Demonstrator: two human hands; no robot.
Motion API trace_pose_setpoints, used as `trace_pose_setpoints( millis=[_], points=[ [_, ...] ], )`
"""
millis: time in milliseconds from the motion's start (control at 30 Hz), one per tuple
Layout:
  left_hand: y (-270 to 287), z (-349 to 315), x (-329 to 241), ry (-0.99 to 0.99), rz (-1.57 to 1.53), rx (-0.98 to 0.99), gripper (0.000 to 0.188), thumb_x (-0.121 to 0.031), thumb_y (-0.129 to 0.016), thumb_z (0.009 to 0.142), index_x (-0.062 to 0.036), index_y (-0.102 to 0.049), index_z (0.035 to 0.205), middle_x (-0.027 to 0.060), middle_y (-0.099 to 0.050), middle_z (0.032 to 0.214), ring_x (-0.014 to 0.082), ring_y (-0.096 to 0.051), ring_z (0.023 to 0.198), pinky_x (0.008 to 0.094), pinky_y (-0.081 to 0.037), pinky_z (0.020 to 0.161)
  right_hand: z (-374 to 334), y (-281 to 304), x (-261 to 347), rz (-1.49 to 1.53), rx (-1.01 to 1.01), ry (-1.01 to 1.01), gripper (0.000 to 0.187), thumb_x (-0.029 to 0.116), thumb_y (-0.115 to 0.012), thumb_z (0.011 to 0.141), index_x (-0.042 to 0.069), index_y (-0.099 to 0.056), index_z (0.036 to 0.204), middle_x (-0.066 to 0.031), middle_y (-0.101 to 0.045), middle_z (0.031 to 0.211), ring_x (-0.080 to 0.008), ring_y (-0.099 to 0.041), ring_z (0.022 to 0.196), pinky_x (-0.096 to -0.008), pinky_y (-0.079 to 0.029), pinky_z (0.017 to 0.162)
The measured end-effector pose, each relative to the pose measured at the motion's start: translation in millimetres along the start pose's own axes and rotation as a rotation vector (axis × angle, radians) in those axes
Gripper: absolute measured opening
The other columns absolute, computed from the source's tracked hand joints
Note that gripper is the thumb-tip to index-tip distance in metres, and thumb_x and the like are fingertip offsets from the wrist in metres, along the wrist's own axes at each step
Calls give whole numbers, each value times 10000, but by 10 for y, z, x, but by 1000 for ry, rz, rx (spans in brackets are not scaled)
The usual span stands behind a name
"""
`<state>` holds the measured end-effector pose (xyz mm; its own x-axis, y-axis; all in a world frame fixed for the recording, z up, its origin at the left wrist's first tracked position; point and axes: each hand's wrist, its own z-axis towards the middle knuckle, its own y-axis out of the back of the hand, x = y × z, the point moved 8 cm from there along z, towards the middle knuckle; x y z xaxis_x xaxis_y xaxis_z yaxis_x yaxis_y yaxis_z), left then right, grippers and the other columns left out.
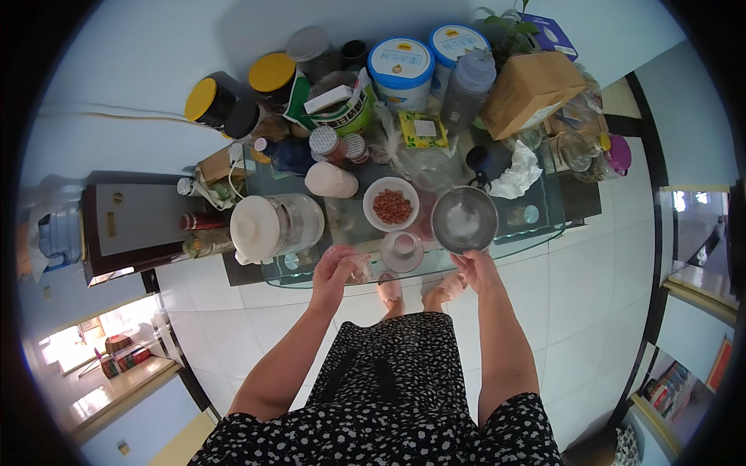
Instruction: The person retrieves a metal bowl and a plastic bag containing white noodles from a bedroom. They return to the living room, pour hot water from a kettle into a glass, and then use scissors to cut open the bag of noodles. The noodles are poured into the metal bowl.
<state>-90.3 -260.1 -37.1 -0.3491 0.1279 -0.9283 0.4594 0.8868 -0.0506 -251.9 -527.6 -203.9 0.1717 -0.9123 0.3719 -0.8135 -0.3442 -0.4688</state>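
Observation:
My left hand (332, 281) is closed at the table's front edge, pinching a crumpled clear plastic bag (360, 268) with pinkish parts; its contents are hard to make out. My right hand (480, 272) grips the near rim of a round metal bowl (465, 216), thumb and fingers at the edge. The bowl's grey inside shows nothing I can make out. Between my hands, a white bowl (370, 218) holds reddish-brown peanuts (392, 206). Nearer to me a small translucent pinkish dish (402, 252) sits by the glass edge.
On the glass table (513, 242), a pitcher with a white lid (268, 227) stands left and crumpled white tissue (518, 171) lies right. Behind are blue-and-white tubs (400, 70), yellow-lidded jars (272, 78), a grey bottle (468, 89) and a cardboard box (532, 92). White tiles (579, 291) lie below.

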Motion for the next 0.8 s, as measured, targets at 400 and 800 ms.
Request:
trace_pose_setpoints(
  millis=[400, 800],
  points=[
    [-11, 141, -109, 39, -91, -17, 206, -64, -503, 871, -22, -566, 1063, 35, -615, 1039, 109, -558, 962, 252, -441, 859, -463, 160, 77, 11, -102, -25, 281, -106, -435, 725, -138, -461, 1003, -181, -526, 1066, -292, -575, 1003, -406, -526, 938],
    [47, 83, -82, 19, -129, -16, 190, -64, -497, 875, -19, -576, 1041, 69, -646, 1058, 123, -575, 956, 259, -448, 850, -1263, -470, 440, -163, 36, 37, 457, -70, -421, 719, -112, -418, 1174, -167, -524, 1196, -280, -568, 1085, -432, -492, 983]
  ],
)
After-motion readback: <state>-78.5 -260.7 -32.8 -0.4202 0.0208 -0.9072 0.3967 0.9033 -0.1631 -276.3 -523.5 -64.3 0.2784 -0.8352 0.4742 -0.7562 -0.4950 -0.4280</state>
